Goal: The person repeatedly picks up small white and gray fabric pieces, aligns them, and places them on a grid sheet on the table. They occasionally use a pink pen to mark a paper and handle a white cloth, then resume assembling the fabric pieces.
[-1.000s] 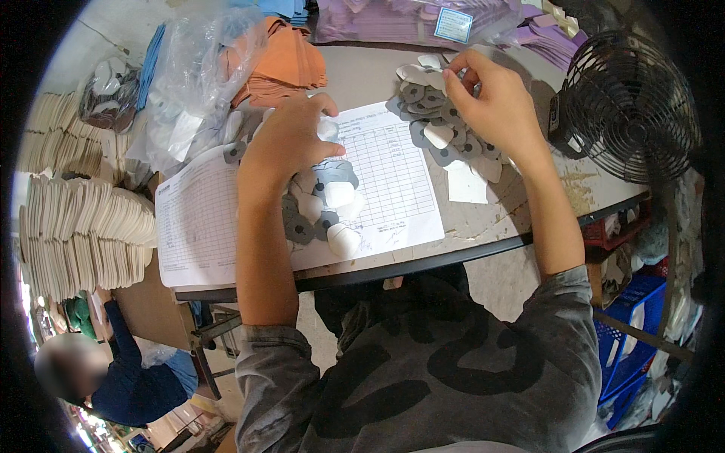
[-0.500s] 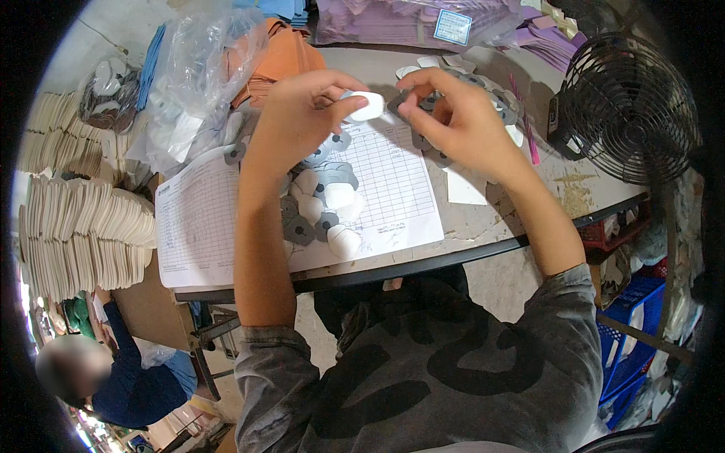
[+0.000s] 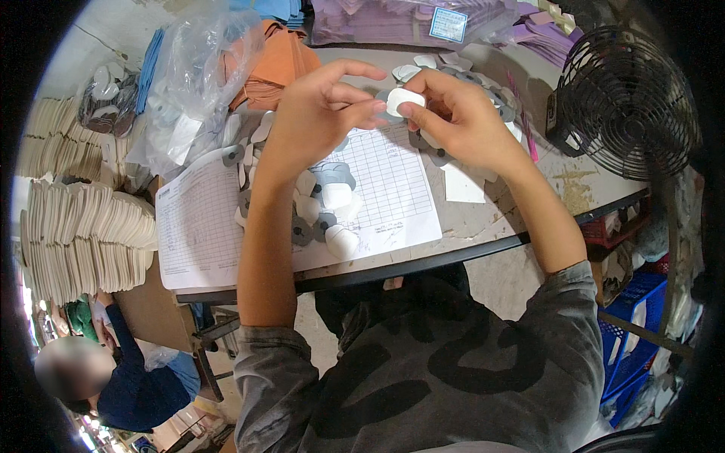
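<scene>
A small rounded white piece [image 3: 405, 102], with a grey layer showing at its edge, is pinched between the thumb and fingers of my right hand [image 3: 461, 121]. Close by on its left is my left hand [image 3: 325, 113], index finger stretched out and thumb tip right at the piece's edge; it looks open and holds nothing. Below my hands, a pile of similar white and grey cut pieces [image 3: 337, 196] lies on printed form sheets [image 3: 400, 181]. More such pieces [image 3: 483, 84] are heaped beyond my right hand, partly hidden by it.
A black fan [image 3: 630, 102] stands at the table's right end. Clear plastic bags [image 3: 192, 75], orange sheets [image 3: 279, 68] and bagged purple sheets [image 3: 377, 23] line the back. Stacks of cream sheets [image 3: 87, 234] rise at left. Another person [image 3: 143, 385] is at lower left.
The white piece has passed from my left hand to my right hand, shifting slightly right. My left fingers have spread apart, and my right fingers have closed on the piece.
</scene>
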A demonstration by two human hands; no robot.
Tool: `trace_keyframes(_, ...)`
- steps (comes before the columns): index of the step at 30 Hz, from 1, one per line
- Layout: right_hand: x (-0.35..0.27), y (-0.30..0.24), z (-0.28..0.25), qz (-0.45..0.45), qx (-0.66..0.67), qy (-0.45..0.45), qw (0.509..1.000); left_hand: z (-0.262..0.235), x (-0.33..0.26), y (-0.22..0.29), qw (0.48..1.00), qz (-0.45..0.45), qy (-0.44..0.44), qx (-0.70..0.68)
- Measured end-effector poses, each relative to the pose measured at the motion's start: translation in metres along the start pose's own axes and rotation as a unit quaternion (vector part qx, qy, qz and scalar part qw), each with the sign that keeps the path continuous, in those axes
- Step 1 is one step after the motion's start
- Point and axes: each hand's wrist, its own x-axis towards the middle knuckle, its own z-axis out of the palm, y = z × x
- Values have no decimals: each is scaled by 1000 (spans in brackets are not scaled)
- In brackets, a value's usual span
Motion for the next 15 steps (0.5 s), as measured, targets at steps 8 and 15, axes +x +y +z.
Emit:
trace_keyframes(8,-3,-4,-35,-36,-442,73,893,-47,-12,-15,956,-24,44,290)
trace_keyframes(15,-1,2,-29,-75,-387,71,916,-37,-31,-15,908,-137,-99,383)
